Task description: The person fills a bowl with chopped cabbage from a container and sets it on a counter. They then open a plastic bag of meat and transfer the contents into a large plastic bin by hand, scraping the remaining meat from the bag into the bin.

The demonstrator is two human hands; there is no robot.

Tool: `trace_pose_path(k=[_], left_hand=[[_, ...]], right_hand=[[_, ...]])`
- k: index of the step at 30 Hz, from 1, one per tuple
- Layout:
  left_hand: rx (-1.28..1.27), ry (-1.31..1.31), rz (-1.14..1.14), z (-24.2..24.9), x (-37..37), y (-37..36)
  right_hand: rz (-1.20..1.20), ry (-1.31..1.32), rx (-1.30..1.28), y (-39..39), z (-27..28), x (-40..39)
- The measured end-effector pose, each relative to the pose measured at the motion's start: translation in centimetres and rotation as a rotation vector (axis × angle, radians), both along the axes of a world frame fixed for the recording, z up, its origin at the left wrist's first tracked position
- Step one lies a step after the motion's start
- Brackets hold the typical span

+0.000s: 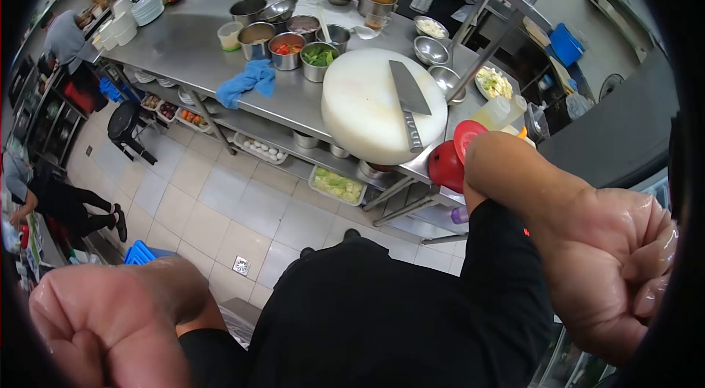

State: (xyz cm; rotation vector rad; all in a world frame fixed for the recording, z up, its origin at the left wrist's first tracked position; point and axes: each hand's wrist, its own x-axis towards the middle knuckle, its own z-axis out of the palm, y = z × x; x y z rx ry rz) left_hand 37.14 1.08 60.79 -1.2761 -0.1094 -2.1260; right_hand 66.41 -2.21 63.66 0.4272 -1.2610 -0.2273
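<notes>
My left hand is raised at the lower left, wet, its fingers curled into a fist, partly cut off by the frame. On the right, my right hand is also raised and wet, fingers folded into the palm, with nothing visible in it. Both hands are off the steel table. A thick round white cutting board lies at the table's near corner, with a cleaver flat on it. Beside the board, below my right forearm, is a red container.
Metal pots of red peppers and green peppers stand left of the board, near a blue cloth. A black stool and two people are at the left. Under the table sit eggs and a vegetable tray.
</notes>
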Motion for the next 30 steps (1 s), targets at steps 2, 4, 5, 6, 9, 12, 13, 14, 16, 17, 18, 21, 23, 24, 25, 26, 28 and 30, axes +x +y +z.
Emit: trace_pose_path(k=[2, 4, 5, 6, 9, 12, 13, 14, 16, 17, 18, 21, 23, 24, 25, 26, 28, 30], left_hand=[[0.007, -0.001, -0.005, -0.2, -0.1, 0.1], [0.023, -0.003, 0.005, -0.5, -0.5, 0.0], [0.028, 0.0, 0.006, -0.6, -0.5, 0.0], [0.03, 0.001, 0.008, -0.8, -0.6, 0.1], [0.021, -0.003, 0.006, -1.1, -1.0, 0.9], [0.037, -0.033, 0.011, -1.4, -1.1, 2.3], [0.034, -0.048, 0.018, -1.4, -1.2, 2.9], [0.014, -0.063, 0.032, -1.6, -1.2, 3.9], [-0.077, -0.116, 0.106, -2.5, -1.2, 6.1], [-0.155, -0.162, 0.141, -3.4, -1.4, 7.1], [-0.266, -0.205, -0.011, -6.7, -2.1, 9.2], [-0.805, -0.226, -0.224, -13.8, -3.3, 14.2], [-1.206, -0.216, -0.388, -17.9, -3.5, 17.4], [-1.473, -0.265, -0.602, -21.0, -4.3, 18.9], [-1.688, -0.102, -0.472, -26.8, -6.4, 21.2], [-1.894, 0.041, -0.534, -30.7, -8.0, 21.9], [-2.202, 0.617, -0.092, -43.0, -12.5, 22.6], [-2.484, 0.705, 0.083, -51.5, -15.4, 20.9]], right_hand=[[0.036, 0.033, 0.051, -0.1, -0.2, 0.2], [0.103, 0.073, 0.145, -0.8, -0.7, 0.4], [0.133, 0.098, 0.195, -1.0, -0.8, 0.5], [0.159, 0.121, 0.243, -1.3, -1.0, 0.6], [0.187, 0.155, 0.373, -2.1, -0.7, 0.6], [-0.12, 0.105, 0.3, -0.5, 0.1, -0.2], [-0.221, 0.091, 0.271, 0.4, 0.5, -0.3], [-0.305, 0.084, 0.221, 2.4, 0.4, -0.2], [-0.554, 0.114, 0.06, 6.9, -1.6, 0.6], [-0.688, 0.102, -0.029, 9.5, -3.0, 0.8], [-0.821, 0.058, -0.132, 12.3, -4.3, 0.7], [-0.917, -0.233, -0.74, 21.7, -7.6, 1.2], [-0.892, -0.426, -1.044, 30.0, -10.9, 4.2], [-0.994, -0.556, -1.16, 34.1, -12.9, 6.5], [-1.129, -0.737, -1.3, 37.8, -14.9, 9.4], [-1.206, -0.744, -1.368, 41.2, -17.5, 11.8], [-1.424, -1.012, -1.31, 48.9, -24.7, 19.6], [-1.656, -0.921, -1.561, 53.5, -29.5, 24.9]])
